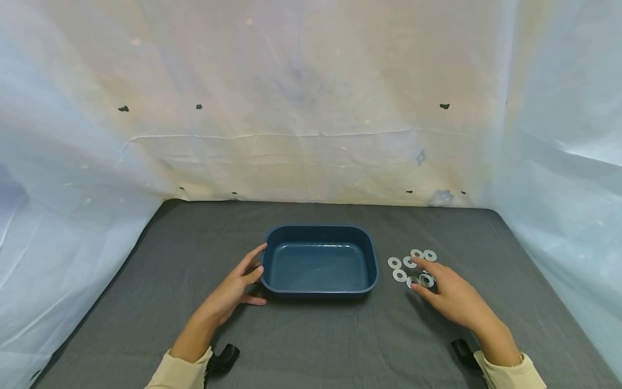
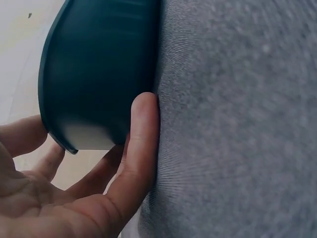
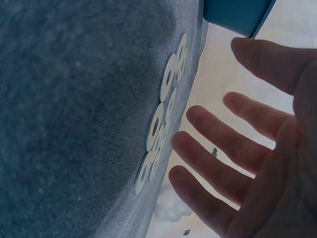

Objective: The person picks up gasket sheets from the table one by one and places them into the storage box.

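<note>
A dark blue rectangular dish (image 1: 318,294) stands on the grey cloth, its inside bare. At its left end is my left hand (image 1: 232,287), fingers spread, with fingertips at the rim and side. One finger (image 2: 143,144) lies low along the dish's wall, close to the cloth, in the left wrist view. To the right of the dish several flat metal washers (image 1: 399,275) lie in a loose cluster. My right hand (image 1: 454,294) hovers over them, fingers apart and slightly bent, holding nothing; it covers part of the cluster. In the right wrist view the washers (image 3: 155,126) lie flat below the fingertips.
Grey cloth (image 1: 311,346) covers the table. A pale patterned sheet (image 1: 311,108) hangs behind it, and bluish sheets (image 1: 573,178) hang at both sides. Black straps (image 1: 225,359) show at the wrists beside the cream sleeves.
</note>
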A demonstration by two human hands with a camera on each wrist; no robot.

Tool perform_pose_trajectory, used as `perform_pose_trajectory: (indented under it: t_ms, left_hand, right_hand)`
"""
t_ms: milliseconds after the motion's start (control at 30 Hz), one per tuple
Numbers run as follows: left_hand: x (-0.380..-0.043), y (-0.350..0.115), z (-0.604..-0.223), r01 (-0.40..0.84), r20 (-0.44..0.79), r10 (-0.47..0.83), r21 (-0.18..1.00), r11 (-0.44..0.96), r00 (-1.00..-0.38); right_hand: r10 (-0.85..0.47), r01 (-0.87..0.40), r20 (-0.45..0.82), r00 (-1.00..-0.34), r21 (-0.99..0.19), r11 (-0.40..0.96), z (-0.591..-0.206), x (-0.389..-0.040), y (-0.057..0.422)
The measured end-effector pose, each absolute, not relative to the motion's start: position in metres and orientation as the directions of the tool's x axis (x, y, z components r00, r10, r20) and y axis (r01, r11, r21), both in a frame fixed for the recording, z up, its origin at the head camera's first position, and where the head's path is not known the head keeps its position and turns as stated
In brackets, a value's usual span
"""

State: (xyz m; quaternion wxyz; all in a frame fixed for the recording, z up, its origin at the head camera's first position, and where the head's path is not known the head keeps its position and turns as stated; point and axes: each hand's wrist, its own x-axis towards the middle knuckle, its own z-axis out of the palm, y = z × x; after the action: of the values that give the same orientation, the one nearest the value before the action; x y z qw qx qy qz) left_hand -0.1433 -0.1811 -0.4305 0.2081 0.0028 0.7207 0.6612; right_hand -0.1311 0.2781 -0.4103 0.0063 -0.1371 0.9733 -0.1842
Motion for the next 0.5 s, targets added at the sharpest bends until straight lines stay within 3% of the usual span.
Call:
perform_pose_trajectory:
  t_ms: [500]
  left_hand:
    - [-0.144,-0.1805,-0.4284,-0.251,-0.286,0.279,0.956,0.153,-0.917]
  right_hand:
    - [-0.276,-0.271,0.039,-0.96,-0.354,0.895,-0.4126,-0.1373,0.2753]
